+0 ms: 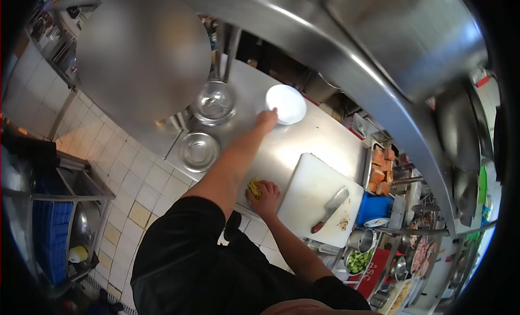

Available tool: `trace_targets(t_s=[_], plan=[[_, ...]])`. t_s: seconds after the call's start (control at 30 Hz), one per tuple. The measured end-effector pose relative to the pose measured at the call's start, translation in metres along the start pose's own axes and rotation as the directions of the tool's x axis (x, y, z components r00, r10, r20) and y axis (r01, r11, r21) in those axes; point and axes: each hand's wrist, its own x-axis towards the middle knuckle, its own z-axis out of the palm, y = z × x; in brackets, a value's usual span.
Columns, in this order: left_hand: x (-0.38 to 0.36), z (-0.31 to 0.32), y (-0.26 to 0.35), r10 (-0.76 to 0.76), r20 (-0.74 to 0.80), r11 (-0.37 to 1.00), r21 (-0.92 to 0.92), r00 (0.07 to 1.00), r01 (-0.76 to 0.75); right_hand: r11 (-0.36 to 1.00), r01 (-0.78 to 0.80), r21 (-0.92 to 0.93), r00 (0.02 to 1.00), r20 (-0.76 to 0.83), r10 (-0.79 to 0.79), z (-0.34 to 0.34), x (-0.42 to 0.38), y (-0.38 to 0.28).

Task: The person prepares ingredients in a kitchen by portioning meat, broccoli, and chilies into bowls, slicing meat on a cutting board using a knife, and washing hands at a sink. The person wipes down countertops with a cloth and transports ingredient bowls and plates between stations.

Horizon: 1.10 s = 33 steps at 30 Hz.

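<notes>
With its thumb over the near rim, my left hand (267, 120) grips a white bowl (287, 104) at the back of the steel counter (281, 147). Closer to my body, my right hand (264, 199) is closed on a crumpled yellow cloth (253, 186) at the counter's front edge. Right of that hand lies a white cutting board (303, 193). A cleaver (337, 202) with a brown handle rests on the board, beside small brown scraps (343, 224).
Metal bowls (199, 152) stand at the counter's left end. To the right are a tray of orange-brown blocks (381, 171), a blue container (372, 207) and a bowl of chopped greens (358, 262). A steel shelf (346, 44) overhangs the back. Blue crates (51, 233) sit at far left.
</notes>
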Motion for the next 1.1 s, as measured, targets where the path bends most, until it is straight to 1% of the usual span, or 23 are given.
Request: trace_targets(t_s=[0.03, 0.07, 0.1, 0.13, 0.17, 0.2, 0.23, 0.27, 0.3, 0.37, 0.43, 0.47, 0.5, 0.57, 0.6, 0.63, 0.67, 0.7, 0.77, 0.87, 0.97, 1.0, 1.1], plan=[[-0.024, -0.013, 0.002, -0.017, 0.051, 1.0, 0.003, 0.999, 0.017, 0.999, 0.017, -0.044, 1.0, 0.017, -0.016, 0.01, -0.005, -0.007], [-0.031, -0.028, -0.024, 0.062, 0.144, 0.992, -0.119, 0.988, -0.045, 0.995, 0.057, -0.077, 0.998, 0.045, -0.053, 0.018, -0.006, -0.011], [-0.049, -0.053, -0.055, 0.134, 0.363, 0.941, -0.337, 0.922, -0.004, 0.989, 0.098, -0.107, 0.993, 0.073, -0.091, 0.024, -0.005, -0.02], [-0.098, -0.093, -0.059, 0.173, 0.458, 0.919, -0.393, 0.872, 0.024, 0.982, 0.158, -0.106, 0.987, 0.011, -0.158, 0.021, 0.006, -0.03], [-0.134, -0.12, -0.086, 0.277, 0.462, 0.901, -0.429, 0.842, -0.061, 0.973, 0.082, -0.215, 0.996, 0.055, -0.072, 0.017, 0.016, -0.036], [-0.172, -0.155, -0.113, 0.4, 0.528, 0.873, -0.467, 0.749, -0.137, 0.953, 0.091, -0.289, 0.992, 0.107, -0.062, 0.022, 0.026, -0.009], [-0.209, -0.18, -0.146, 0.485, 0.558, 0.828, -0.542, 0.673, -0.147, 0.93, 0.021, -0.367, 1.0, 0.013, -0.017, 0.01, 0.032, 0.004], [-0.244, -0.203, -0.18, 0.435, 0.587, 0.863, -0.487, 0.683, -0.13, 0.9, -0.022, -0.435, 0.984, -0.167, -0.057, 0.015, 0.021, 0.051], [-0.277, -0.229, -0.213, 0.382, 0.613, 0.895, -0.431, 0.691, -0.111, 0.846, -0.08, -0.528, 0.989, -0.149, 0.0, 0.002, 0.013, 0.065], [-0.311, -0.314, -0.295, 0.238, 0.547, 0.899, -0.437, 0.803, 0.031, 0.745, -0.188, -0.64, 0.964, 0.023, 0.264, -0.015, 0.011, 0.041], [-0.316, -0.447, -0.386, 0.096, 0.439, 0.891, -0.439, 0.893, 0.12, 0.702, -0.183, -0.688, 0.98, -0.076, 0.181, -0.015, 0.009, -0.041], [-0.307, -0.499, -0.436, 0.003, 0.362, 0.892, -0.423, 0.932, 0.161, 0.772, -0.231, -0.592, 0.972, -0.18, 0.153, -0.014, 0.008, -0.084], [-0.31, -0.555, -0.473, 0.024, 0.295, 0.906, -0.411, 0.955, 0.104, 0.835, -0.263, -0.484, 0.949, -0.284, 0.135, -0.013, 0.005, -0.119], [-0.301, -0.668, -0.555, -0.141, 0.175, 0.796, -0.565, 0.974, 0.217, 0.835, -0.255, -0.488, 0.964, -0.194, 0.181, 0.008, -0.009, -0.179], [-0.31, -0.72, -0.563, -0.203, -0.086, 0.848, -0.514, 0.975, 0.131, 0.834, -0.252, -0.49, 0.968, -0.15, 0.203, 0.024, -0.014, -0.216], [-0.298, -0.772, -0.609, -0.413, -0.208, 0.709, -0.685, 0.887, 0.169, 0.918, -0.217, -0.332, 0.976, -0.08, 0.201, 0.041, -0.009, -0.273], [-0.282, -0.825, -0.672, -0.394, -0.299, 0.665, -0.746, 0.869, 0.045, 0.932, -0.144, -0.332, 0.989, -0.078, 0.125, 0.075, -0.008, -0.293], [-0.28, -0.867, -0.676, -0.544, -0.419, 0.713, -0.688, 0.727, 0.137, 0.961, -0.109, -0.256, 0.993, -0.078, 0.092, 0.101, 0.002, -0.336], [-0.263, -0.942, -0.684, -0.658, -0.397, 0.629, -0.757, 0.64, 0.177, 0.997, 0.006, -0.071, 1.0, 0.002, -0.006, 0.137, 0.044, -0.427], [-0.239, -1.039, -0.685, -0.816, -0.342, 0.464, -0.869, 0.466, 0.175, 0.978, 0.208, 0.003, 0.977, 0.036, -0.208, 0.191, 0.133, -0.531], [-0.212, -1.107, -0.6, -0.655, -0.514, 0.589, -0.806, 0.554, -0.052, 0.919, 0.386, 0.075, 0.922, 0.0, -0.387, 0.249, 0.235, -0.625], [-0.209, -1.131, -0.567, -0.642, -0.569, 0.615, -0.782, 0.513, -0.099, 0.883, 0.465, 0.067, 0.885, -0.015, -0.465, 0.267, 0.274, -0.666], [-0.193, -1.212, -0.519, -0.502, -0.686, 0.74, -0.656, 0.528, -0.149, 0.752, 0.625, 0.21, 0.781, -0.154, -0.605, 0.311, 0.383, -0.803]])
